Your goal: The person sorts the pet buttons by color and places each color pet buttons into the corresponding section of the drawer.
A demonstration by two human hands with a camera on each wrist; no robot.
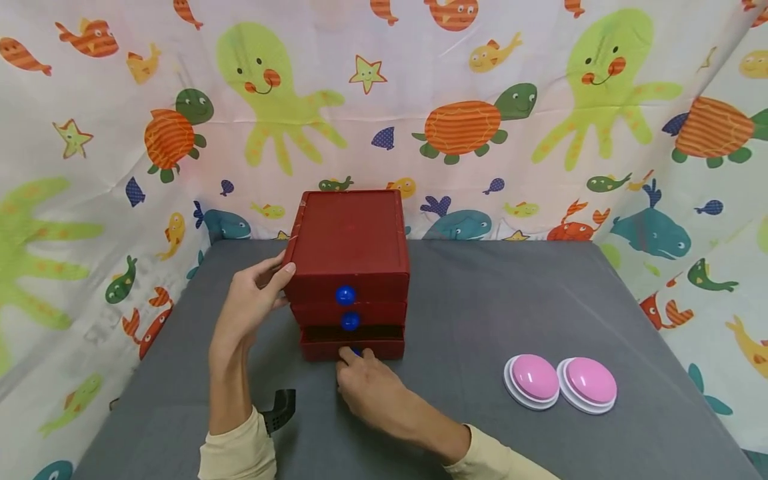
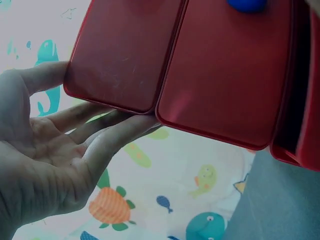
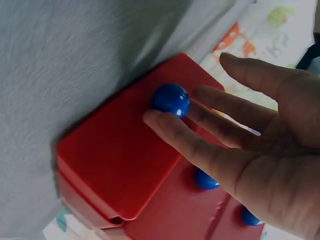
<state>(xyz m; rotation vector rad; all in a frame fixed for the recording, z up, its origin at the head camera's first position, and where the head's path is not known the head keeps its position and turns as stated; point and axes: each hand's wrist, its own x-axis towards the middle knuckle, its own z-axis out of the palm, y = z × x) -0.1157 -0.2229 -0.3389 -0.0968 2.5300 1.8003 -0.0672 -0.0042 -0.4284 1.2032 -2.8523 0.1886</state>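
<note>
A small red chest of drawers [image 1: 348, 233] with round blue knobs stands on the grey table. Its bottom drawer [image 1: 384, 348] is pulled partway out, showing a dark gap above its front. My right hand [image 1: 375, 393] pinches the lowest blue knob [image 3: 171, 99] between thumb and a finger, the other fingers held apart. Against the chest's left side, near the top front corner, rests my left hand [image 1: 249, 297]; its fairly straight fingers [image 2: 107, 145] touch the side and edge. The middle knob [image 1: 351, 321] and top knob [image 1: 345, 295] are untouched. The drawer's contents are hidden.
Two pink push buttons [image 1: 535, 377] on white bases sit side by side at the right of the table [image 1: 468, 307]. A curtain [image 1: 384, 167] printed with sea animals hangs behind and along both sides. A black strap piece [image 1: 281, 410] sticks out beside my left sleeve.
</note>
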